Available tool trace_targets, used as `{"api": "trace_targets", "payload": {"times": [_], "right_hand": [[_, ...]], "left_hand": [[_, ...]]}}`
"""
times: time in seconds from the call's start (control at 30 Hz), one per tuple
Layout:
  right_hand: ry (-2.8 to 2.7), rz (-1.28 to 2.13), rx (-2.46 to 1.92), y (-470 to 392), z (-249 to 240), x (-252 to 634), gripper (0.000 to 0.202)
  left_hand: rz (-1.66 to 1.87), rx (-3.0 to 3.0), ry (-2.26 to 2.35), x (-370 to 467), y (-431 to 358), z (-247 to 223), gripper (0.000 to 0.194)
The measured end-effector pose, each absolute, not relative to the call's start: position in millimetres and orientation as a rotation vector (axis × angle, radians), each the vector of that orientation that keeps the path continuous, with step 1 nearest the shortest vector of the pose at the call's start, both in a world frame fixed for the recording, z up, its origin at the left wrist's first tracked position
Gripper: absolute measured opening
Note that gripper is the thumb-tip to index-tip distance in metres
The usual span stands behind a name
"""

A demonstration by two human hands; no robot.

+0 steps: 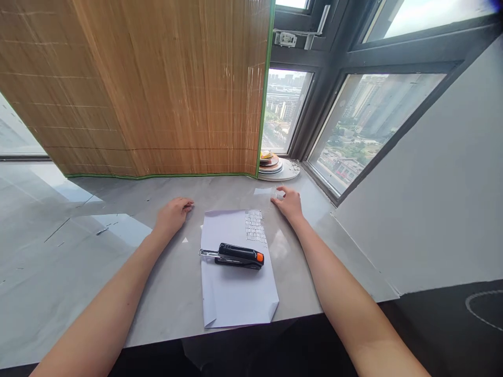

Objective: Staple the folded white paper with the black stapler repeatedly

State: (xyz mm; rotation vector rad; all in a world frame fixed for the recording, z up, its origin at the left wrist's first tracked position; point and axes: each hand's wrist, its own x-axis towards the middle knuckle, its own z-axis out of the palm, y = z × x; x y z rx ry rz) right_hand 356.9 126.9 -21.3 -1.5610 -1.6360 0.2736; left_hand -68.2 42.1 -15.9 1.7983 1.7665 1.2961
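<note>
A black stapler [240, 256] with an orange end lies across a white paper sheet [236, 298], its metal staple tray sticking out to the left. Rows of staples [255, 226] lie at the sheet's upper right corner. To the left of the sheet, my left hand [172, 213] rests on the counter, fingers curled together, with nothing visible in them. My right hand [290, 203], beyond the sheet's upper right, has thumb and fingers around a small clear case [277, 193], hard to make out against the counter.
A grey marble-like counter [94, 283] runs under windows. A bamboo blind [165, 94] hangs at the back. Stacked plates [270, 165] stand in the back corner by the window frame. Small dark bits [102, 231] lie at left, and a white wall [432, 209] borders the right.
</note>
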Motion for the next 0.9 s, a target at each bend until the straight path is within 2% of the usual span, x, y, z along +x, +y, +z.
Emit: {"api": "trace_targets", "payload": {"times": [0.1, 0.17, 0.27, 0.33, 0.4, 0.53, 0.7, 0.83, 0.9], "right_hand": [[-1.693, 0.325, -1.237, 105.1, 0.6, 343.2, 0.027], [-1.951, 0.614, -0.859, 80.5, 16.4, 328.5, 0.043], [-2.363, 0.990, -0.339, 42.6, 30.7, 304.4, 0.051], [-2.487, 1.106, -0.242, 26.3, 32.3, 292.4, 0.062], [-2.545, 1.176, -0.216, 19.9, 30.2, 286.2, 0.060], [-2.500, 0.982, -0.287, 22.3, 25.9, 285.5, 0.035], [-2.610, 0.669, -0.357, 19.4, 23.7, 283.4, 0.053], [-2.675, 0.562, -0.398, 12.5, 17.4, 274.8, 0.040], [-2.649, 0.525, -0.487, 11.4, 12.2, 270.0, 0.041]], "left_hand": [[1.366, 1.944, 1.736, -63.5, 38.8, -17.4, 0.014], [1.416, 2.022, 1.648, -57.2, 35.1, -15.1, 0.021], [1.499, 2.051, 1.459, -46.9, 28.0, -7.5, 0.028], [1.593, 2.003, 1.363, -41.8, 23.5, -2.2, 0.031], [1.652, 1.944, 1.335, -38.4, 20.0, 1.8, 0.030], [1.596, 1.979, 1.302, -33.0, 16.0, 5.0, 0.018], [1.516, 1.950, 1.165, -26.2, 13.4, 5.0, 0.021], [1.513, 1.888, 1.131, -25.5, 12.7, 4.3, 0.026], [1.521, 1.895, 1.149, -26.1, 12.6, 3.8, 0.024]]}}
